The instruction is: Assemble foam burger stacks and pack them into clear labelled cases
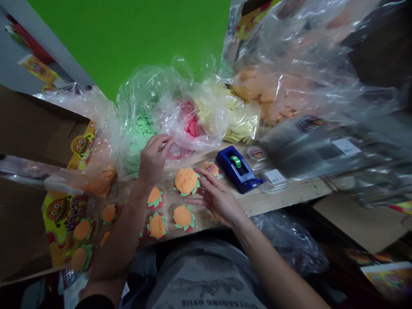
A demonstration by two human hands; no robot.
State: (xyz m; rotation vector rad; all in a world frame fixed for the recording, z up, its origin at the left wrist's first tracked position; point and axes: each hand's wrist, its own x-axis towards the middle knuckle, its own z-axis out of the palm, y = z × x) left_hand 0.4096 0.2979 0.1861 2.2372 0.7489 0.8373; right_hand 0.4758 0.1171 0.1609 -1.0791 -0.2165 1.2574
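Your left hand (153, 158) is curling against the clear plastic bag of green dough (141, 128), and you cannot tell whether its fingertips are pinching the film or only touching it. Your right hand (219, 198) is hanging open with its fingers spread, grasping nothing, just beside an orange-topped foam burger (186, 181). That burger is sitting with several others on the wooden plank (283, 197), close to its near edge. The risk is in that crowding: a careless drop of your open fingers could be denting a soft orange top or nudging a burger over the edge. A tug on the slippery film could also be dragging the loose bags across the row, and a sideways sweep could be knocking the blue tape dispenser (236, 169), which is standing just past your right fingers. The bags are holding the bulk material, with pink dough (191, 126) next to the green, then yellow dough (231, 116) and orange dough (267, 92). Another orange-filled bag (102, 182) is slumping at the left, over the printed burger card (62, 214), where more burgers are lying.
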